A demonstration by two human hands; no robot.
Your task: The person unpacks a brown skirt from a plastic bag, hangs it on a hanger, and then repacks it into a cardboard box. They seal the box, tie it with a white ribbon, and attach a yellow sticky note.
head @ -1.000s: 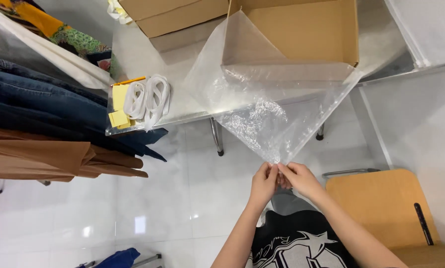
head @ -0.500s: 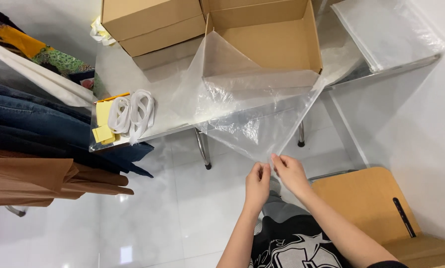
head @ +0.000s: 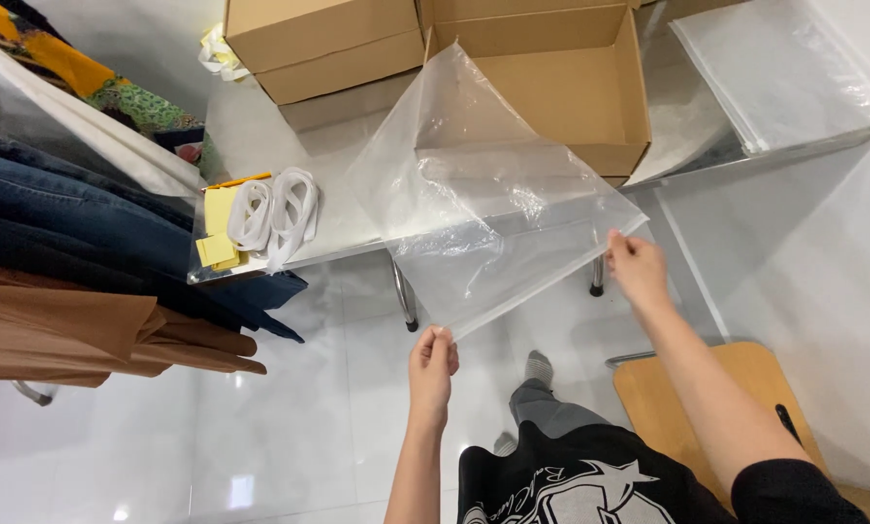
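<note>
- The person holds a big clear plastic bag (head: 483, 204) stretched out in front of them, over the edge of a metal table (head: 290, 146).
- The left hand (head: 432, 369) pinches the bag's lower left corner, fingers closed tight on the plastic, thumb against the curled fingers.
- The right hand (head: 637, 267) grips the lower right corner the same way, fingers closed on the edge.
- The two hands are well apart, so the bottom edge of the bag runs taut between them, sloping up toward the right.
- The upper part of the bag lies back over the table and partly covers an open cardboard box (head: 571, 87), which shows through the film.
- Just left of that box sit closed cardboard boxes (head: 323, 39), stacked.
- Near the table's left front edge there's a pad of yellow sticky notes (head: 217, 228) with white straps (head: 275, 213) coiled right beside it.
- On the right end of the table lies a flat stack of clear bags (head: 774, 73).
- Far left: folded jeans (head: 76, 233) with brown garments (head: 76, 330) under them, all on a rack.
- Below the hands you can see the person's black printed shirt (head: 571, 485), a grey-socked foot (head: 538, 369) on the white tile floor (head: 260, 427), and a wooden chair (head: 736, 398) at the right.
</note>
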